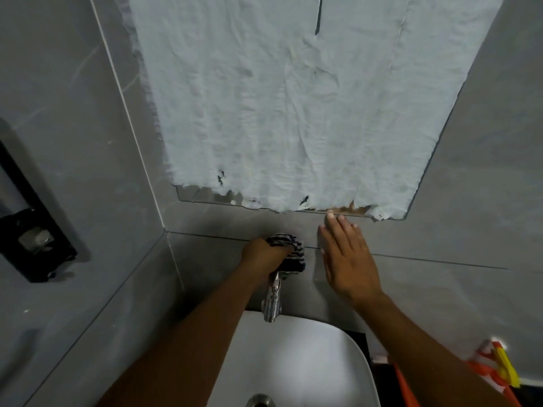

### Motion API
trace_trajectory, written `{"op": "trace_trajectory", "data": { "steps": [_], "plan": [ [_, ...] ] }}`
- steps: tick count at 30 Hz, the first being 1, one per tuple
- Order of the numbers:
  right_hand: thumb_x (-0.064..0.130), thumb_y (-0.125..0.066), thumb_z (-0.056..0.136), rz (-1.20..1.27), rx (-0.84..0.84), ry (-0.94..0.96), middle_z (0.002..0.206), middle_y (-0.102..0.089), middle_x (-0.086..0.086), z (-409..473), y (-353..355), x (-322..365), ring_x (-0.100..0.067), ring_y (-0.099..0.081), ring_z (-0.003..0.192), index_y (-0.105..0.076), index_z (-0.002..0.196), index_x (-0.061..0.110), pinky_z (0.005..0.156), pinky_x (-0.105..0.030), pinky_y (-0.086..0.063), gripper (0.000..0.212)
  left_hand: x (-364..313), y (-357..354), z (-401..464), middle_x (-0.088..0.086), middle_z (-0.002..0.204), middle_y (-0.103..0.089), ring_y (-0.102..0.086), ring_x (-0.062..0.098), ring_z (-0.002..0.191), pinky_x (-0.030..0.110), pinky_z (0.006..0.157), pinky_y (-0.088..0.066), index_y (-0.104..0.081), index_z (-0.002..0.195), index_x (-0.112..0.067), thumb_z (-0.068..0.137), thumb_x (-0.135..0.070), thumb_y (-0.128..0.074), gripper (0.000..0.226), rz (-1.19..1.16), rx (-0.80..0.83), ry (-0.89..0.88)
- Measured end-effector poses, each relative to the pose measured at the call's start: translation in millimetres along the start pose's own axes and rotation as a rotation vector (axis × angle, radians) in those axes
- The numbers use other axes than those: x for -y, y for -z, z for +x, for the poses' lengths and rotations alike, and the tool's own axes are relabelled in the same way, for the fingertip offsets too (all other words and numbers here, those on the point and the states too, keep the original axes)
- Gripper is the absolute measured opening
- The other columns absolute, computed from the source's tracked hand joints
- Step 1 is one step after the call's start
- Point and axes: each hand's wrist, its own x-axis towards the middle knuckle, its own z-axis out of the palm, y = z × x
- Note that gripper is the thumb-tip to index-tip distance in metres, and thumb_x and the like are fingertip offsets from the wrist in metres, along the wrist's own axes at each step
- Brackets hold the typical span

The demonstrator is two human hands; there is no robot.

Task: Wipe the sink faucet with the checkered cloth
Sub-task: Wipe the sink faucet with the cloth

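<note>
no brand, label or writing can be read anywhere here. at far left a black fixture (32, 230) is fastened to the grey tiled side wall (73, 113). moving right, the left hand (263, 257) reaches forward with the forearm running up from the bottom edge, and its fingers are curled tight around the checkered cloth (289, 254), a dark and pale bundle bunched against the back wall. the cloth sits on the upper, wall end of the sink faucet (273, 301), covering that part; the chrome spout comes out bare from under the hand and points down over the rear rim of the white sink (308, 348), whose metal drain (260, 400) shows at the bottom edge. above all this a mirror (293, 98) is covered with crumpled white paper, torn along its lower edge. just beside the cloth, the right hand (346, 259) lies flat against the grey back wall (455, 230), fingers straight and spread slightly, holding nothing, its fingertips touching the mirror's lower edge. the right forearm slants down to the bottom right. at far right, an orange and yellow object (499, 368) stands low by the wall; what it is cannot be told.
</note>
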Motion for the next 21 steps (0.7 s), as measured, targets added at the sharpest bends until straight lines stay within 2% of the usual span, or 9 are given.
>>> {"op": "trace_trajectory", "data": {
  "steps": [1, 3, 6, 9, 11, 13, 15, 17, 21],
  "plan": [
    [0.027, -0.044, 0.099, -0.058, 0.009, 0.043, 0.158, -0.037, -0.017, -3, -8, -7, -0.034, -0.025, 0.149, -0.043, 0.147, 0.005, 0.123, -0.049, -0.017, 0.053, 2, 3, 3, 0.02, 0.107, -0.075, -0.073, 0.037, 0.095, 0.05, 0.082, -0.061, -0.07, 0.113, -0.002, 0.077, -0.027, -0.08, 0.046, -0.171, 0.067, 0.068],
    [0.031, -0.049, 0.097, -0.135, -0.01, 0.077, 0.16, -0.031, -0.019, -6, -26, -14, -0.032, -0.012, 0.153, -0.035, 0.15, 0.005, 0.124, -0.05, -0.012, 0.061, 2, 1, 6, 0.018, 0.104, -0.076, -0.073, 0.034, 0.094, 0.047, 0.083, -0.061, -0.072, 0.109, -0.005, 0.075, -0.024, -0.08, 0.04, -0.121, 0.067, 0.052],
    [0.038, -0.051, 0.094, -0.209, -0.076, 0.082, 0.168, -0.001, -0.012, -6, -49, -17, -0.03, 0.005, 0.155, -0.025, 0.153, 0.009, 0.125, -0.051, -0.004, 0.071, -1, -26, 4, 0.009, 0.12, -0.07, -0.065, 0.027, 0.111, 0.039, 0.095, -0.053, -0.07, 0.111, -0.015, 0.086, -0.024, -0.065, 0.027, 0.642, -0.073, -0.108],
    [0.043, -0.049, 0.092, -0.229, -0.094, 0.083, 0.168, 0.011, -0.008, -6, -64, -21, -0.03, 0.008, 0.155, -0.018, 0.154, 0.011, 0.125, -0.05, 0.005, 0.077, 6, -31, 4, 0.008, 0.125, -0.066, -0.062, 0.029, 0.115, 0.04, 0.09, -0.052, -0.066, 0.116, -0.015, 0.089, -0.025, -0.061, 0.029, 0.768, 0.035, -0.107],
    [0.044, -0.049, 0.09, -0.228, -0.109, 0.09, 0.168, 0.012, -0.008, -7, -69, -22, -0.03, 0.01, 0.155, -0.017, 0.155, 0.012, 0.125, -0.05, 0.007, 0.079, -1, -19, 19, 0.011, 0.104, -0.076, -0.072, 0.029, 0.094, 0.036, 0.071, -0.054, -0.071, 0.103, -0.007, 0.085, -0.023, -0.066, 0.024, 0.374, 0.057, 0.0],
    [0.044, -0.051, 0.089, -0.215, -0.127, 0.085, 0.168, 0.012, -0.007, -7, -70, -22, -0.029, 0.01, 0.155, -0.019, 0.154, 0.012, 0.125, -0.049, 0.007, 0.079, 5, 3, 21, 0.012, 0.085, -0.079, -0.076, 0.026, 0.072, 0.032, 0.06, -0.057, -0.077, 0.087, -0.004, 0.085, -0.019, -0.068, 0.018, -0.283, 0.29, 0.211],
    [0.043, -0.053, 0.089, -0.218, -0.153, 0.085, 0.168, 0.011, -0.006, -7, -71, -22, -0.028, 0.009, 0.155, -0.022, 0.153, 0.012, 0.126, -0.049, 0.005, 0.078, 12, 13, 20, 0.012, 0.082, -0.079, -0.074, 0.024, 0.068, 0.037, 0.067, -0.057, -0.08, 0.079, -0.003, 0.081, -0.023, -0.068, 0.023, -0.5, 0.462, 0.288],
    [0.044, -0.053, 0.089, -0.224, -0.161, 0.086, 0.168, 0.011, -0.006, -5, -71, -22, -0.027, 0.01, 0.155, -0.025, 0.153, 0.012, 0.126, -0.049, 0.005, 0.077, 13, 17, 25, 0.007, 0.079, -0.078, -0.073, 0.021, 0.065, 0.033, 0.068, -0.052, -0.08, 0.079, -0.008, 0.077, -0.028, -0.07, 0.023, -0.38, 0.467, 0.337],
    [0.044, -0.053, 0.088, -0.221, -0.122, 0.074, 0.167, 0.018, -0.006, -3, -66, -20, -0.027, 0.016, 0.154, -0.03, 0.15, 0.011, 0.124, -0.049, 0.007, 0.074, -24, -12, 24, 0.009, 0.08, -0.079, -0.067, 0.02, 0.058, 0.021, 0.051, -0.052, -0.068, 0.073, -0.01, 0.082, -0.026, -0.064, 0.019, 0.429, 0.24, 0.068]
  ]
}}
